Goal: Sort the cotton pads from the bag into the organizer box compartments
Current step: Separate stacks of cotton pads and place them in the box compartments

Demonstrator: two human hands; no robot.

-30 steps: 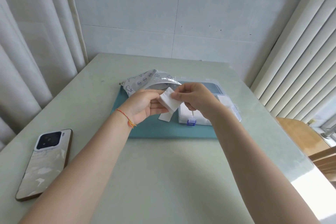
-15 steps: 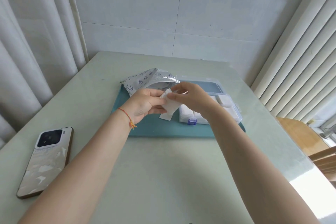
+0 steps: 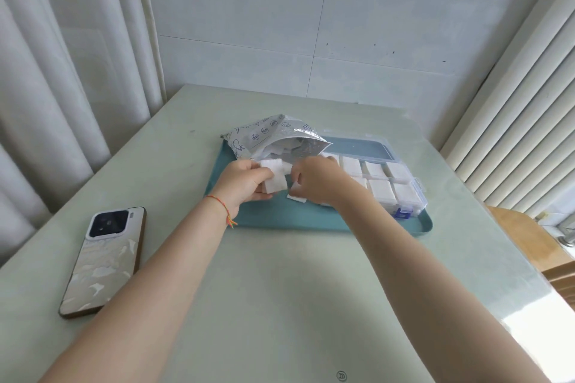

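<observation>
A silver printed bag point(image 3: 273, 137) lies open on the teal tray point(image 3: 311, 221), with white cotton pads showing in its mouth. My left hand point(image 3: 245, 179) holds a small stack of white cotton pads point(image 3: 275, 176) just in front of the bag. My right hand point(image 3: 317, 179) pinches the right side of that stack. One loose pad point(image 3: 295, 197) lies on the tray under my right hand. The clear organizer box point(image 3: 404, 193) sits to the right, its lid folded back, several compartments filled with pads.
A phone point(image 3: 104, 261) in a pearly case lies face down on the pale green table at the left. Curtains hang at the left, slatted blinds at the right. A wooden chair point(image 3: 525, 246) stands past the table's right edge.
Both hands have stayed together on the pads and shifted slightly left, away from the box, which now shows more of its filled compartments.
</observation>
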